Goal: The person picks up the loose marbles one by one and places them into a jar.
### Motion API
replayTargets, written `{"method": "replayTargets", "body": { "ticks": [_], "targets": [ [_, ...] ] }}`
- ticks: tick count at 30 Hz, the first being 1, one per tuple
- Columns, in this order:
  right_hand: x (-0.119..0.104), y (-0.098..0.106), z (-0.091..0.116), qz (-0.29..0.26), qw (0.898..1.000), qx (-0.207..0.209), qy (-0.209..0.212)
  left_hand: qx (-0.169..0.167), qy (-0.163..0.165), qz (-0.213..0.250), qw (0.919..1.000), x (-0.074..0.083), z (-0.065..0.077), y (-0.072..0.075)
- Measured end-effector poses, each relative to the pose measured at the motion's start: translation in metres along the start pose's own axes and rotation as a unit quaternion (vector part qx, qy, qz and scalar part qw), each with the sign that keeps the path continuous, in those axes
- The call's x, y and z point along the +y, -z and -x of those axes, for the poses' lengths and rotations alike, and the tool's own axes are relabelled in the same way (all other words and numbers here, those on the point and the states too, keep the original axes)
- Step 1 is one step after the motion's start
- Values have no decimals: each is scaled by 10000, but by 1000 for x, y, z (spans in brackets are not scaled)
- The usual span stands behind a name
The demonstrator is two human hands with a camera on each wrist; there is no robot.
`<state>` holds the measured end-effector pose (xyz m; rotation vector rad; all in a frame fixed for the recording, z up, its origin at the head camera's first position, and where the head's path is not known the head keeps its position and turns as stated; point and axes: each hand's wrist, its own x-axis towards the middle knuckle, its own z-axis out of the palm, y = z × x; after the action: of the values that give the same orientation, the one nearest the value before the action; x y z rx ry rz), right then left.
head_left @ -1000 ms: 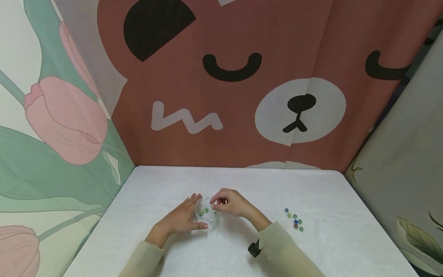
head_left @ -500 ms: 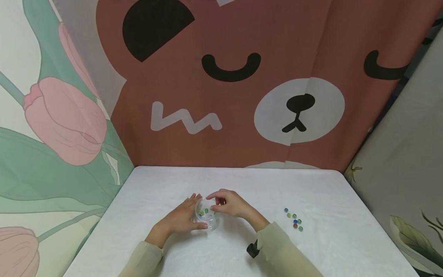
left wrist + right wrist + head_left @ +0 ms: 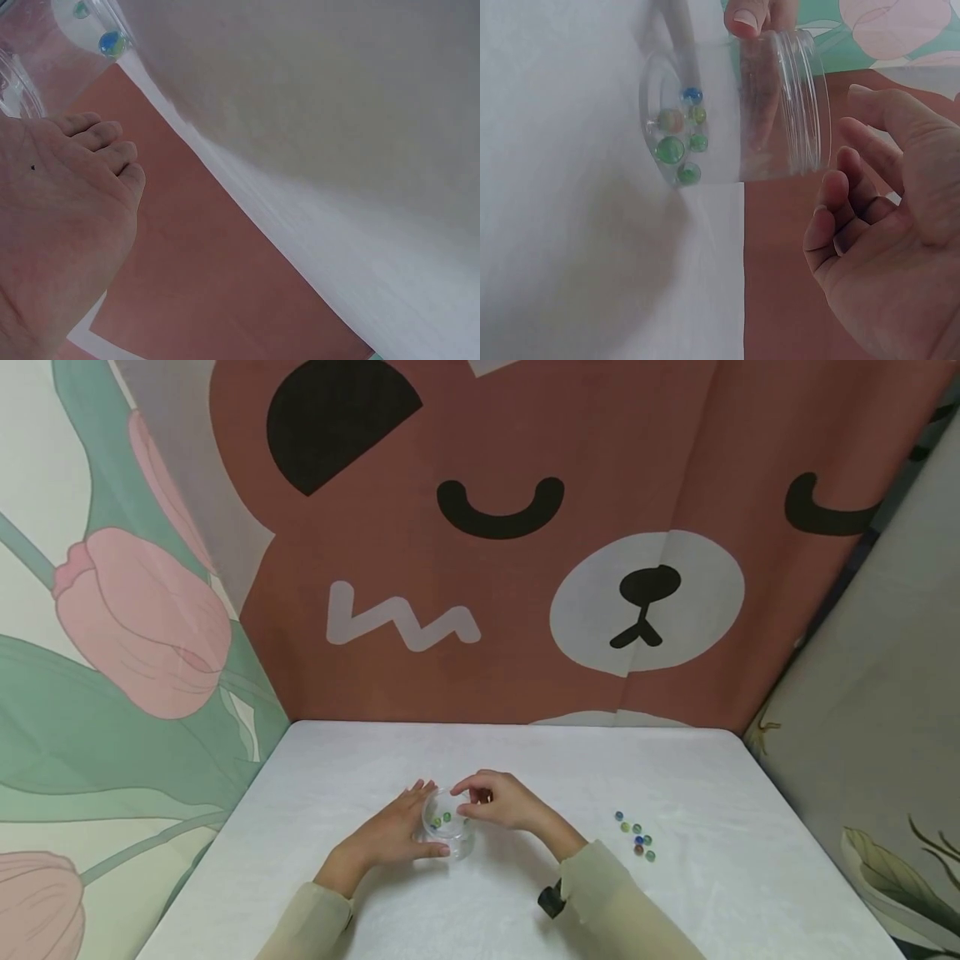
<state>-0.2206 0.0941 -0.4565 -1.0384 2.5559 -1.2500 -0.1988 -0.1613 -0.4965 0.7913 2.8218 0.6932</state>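
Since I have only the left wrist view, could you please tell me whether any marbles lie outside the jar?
Observer: Yes, the head view shows a loose cluster of marbles on the white tabletop, off to the person's right.
Operator: Thank you. Where is the right hand, please?
Observer: In the head view, the right hand is at the mouth of the clear jar.
Operator: And does it hold a marble?
Observer: The right wrist view shows none at its fingertips.

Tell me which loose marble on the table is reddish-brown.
The reddish-brown marble sits just left of the green marble lowest in the head view; the other loose marbles are blue, green or yellowish.
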Motion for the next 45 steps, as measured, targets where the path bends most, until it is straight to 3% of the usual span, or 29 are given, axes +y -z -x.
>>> {"method": "replayTargets", "body": {
  "ticks": [12, 18, 45],
  "targets": [
    [6, 17, 6, 50, 9998, 43, -191, 85, -88, 49, 9999, -3, -3, -1],
    [16, 31, 13, -24, 9987, 72, -504, 70, 7, 45, 10000, -4, -6, -1],
    [58, 95, 77, -27, 9877, 395, -1516, 96, -126, -8, 9999, -5, -2, -1]
  ]
}}
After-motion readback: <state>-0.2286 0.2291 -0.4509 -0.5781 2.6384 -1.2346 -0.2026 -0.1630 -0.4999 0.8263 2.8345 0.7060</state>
